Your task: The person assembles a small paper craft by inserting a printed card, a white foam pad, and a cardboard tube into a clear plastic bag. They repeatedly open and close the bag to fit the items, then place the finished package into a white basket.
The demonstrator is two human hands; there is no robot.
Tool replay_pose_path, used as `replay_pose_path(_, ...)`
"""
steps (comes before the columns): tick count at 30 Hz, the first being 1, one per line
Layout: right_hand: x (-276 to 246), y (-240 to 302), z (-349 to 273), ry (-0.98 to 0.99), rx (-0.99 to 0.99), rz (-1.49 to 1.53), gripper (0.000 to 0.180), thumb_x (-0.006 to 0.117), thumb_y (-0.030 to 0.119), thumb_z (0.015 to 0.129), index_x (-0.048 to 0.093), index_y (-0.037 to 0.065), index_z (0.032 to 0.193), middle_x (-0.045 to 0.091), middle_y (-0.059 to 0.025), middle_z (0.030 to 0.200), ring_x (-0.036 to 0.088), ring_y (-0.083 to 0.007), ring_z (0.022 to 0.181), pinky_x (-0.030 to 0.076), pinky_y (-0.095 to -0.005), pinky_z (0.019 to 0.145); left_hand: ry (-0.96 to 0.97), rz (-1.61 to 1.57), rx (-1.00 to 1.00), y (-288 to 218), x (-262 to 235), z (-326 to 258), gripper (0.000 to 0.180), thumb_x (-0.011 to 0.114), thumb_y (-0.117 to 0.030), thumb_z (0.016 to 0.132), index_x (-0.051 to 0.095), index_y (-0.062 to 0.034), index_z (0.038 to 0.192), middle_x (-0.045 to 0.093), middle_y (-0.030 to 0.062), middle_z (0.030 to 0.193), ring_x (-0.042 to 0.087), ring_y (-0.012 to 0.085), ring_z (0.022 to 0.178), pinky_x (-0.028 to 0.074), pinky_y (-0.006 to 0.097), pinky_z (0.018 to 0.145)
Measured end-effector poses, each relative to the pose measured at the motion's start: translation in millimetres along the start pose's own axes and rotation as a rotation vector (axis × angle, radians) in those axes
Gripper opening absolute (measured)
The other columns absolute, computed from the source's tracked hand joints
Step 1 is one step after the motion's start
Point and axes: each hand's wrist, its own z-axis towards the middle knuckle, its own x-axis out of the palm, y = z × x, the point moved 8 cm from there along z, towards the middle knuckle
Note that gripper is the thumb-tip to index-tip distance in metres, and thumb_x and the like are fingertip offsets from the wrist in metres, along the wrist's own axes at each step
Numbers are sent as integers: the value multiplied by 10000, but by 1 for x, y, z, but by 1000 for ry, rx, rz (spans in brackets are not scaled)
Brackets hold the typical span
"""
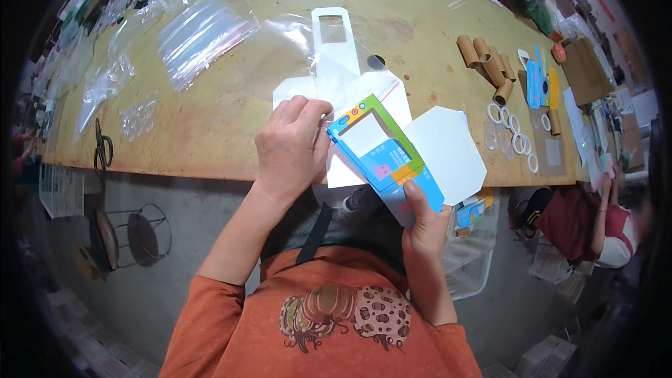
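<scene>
A blue, green and yellow printed cardboard piece [413, 161] with a cut-out window is held tilted over the table's near edge. My right hand [424, 224] grips its lower right end, thumb on top. My left hand [290, 141] is closed at its upper left edge, fingers curled and fingertips partly hidden. Under and beyond it lie white card pieces, one with a long strip [338, 56] ending in a rectangular hole. A white card with cut corners [449, 147] sticks out to the right of the printed piece. Clear plastic film [292, 33] lies behind.
On the yellowish table [231, 108] are clear plastic bags [207, 38] and black scissors [103, 148] at left. Brown cardboard tubes [486, 59], white rings [516, 126] and colourful cards [536, 82] lie at right. A stool [143, 234] stands left; another person [584, 224] is at right.
</scene>
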Motion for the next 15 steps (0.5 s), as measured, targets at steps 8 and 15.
replay_pose_path(8, -8, 1, 11, -41, -31, -92, 359, 826, 92, 841, 661, -2, 1146, 702, -57, 1014, 664, -141, 878, 548, -307, 770, -115, -365, -174, 10, 11, -13, 186, 636, 31, 867, 653, -8, 1048, 590, 128, 831, 610, 247, 667, 493, 345, 617)
replay_pose_path(15, 2, 6, 5, 37, -109, -107, 375, 816, 82, 853, 644, -12, 1172, 695, -59, 1051, 661, -139, 918, 542, -299, 812, -98, -262, -19, -13, 17, -18, 190, 666, 54, 848, 641, -14, 1023, 607, 98, 785, 608, 173, 630, 493, 283, 571)
